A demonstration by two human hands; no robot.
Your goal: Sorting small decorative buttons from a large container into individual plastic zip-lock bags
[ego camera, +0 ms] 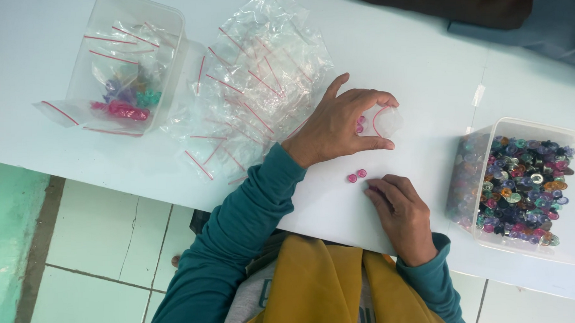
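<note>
My left hand (337, 125) holds a small clear zip bag (388, 120) with a red strip, pinched open between thumb and fingers above the white table (392, 49). A few pink beads show inside the bag by my fingers. Two pink beads (357, 175) lie on the table just below that hand. My right hand (401, 215) rests on the table with its fingers bent, the fingertips just to the right of the two beads and holding nothing that I can see.
A clear tub (524, 182) full of mixed coloured beads stands at the right. A loose heap of empty zip bags (259, 86) lies left of my left hand. At the far left, a clear tub (128, 65) holds bagged beads.
</note>
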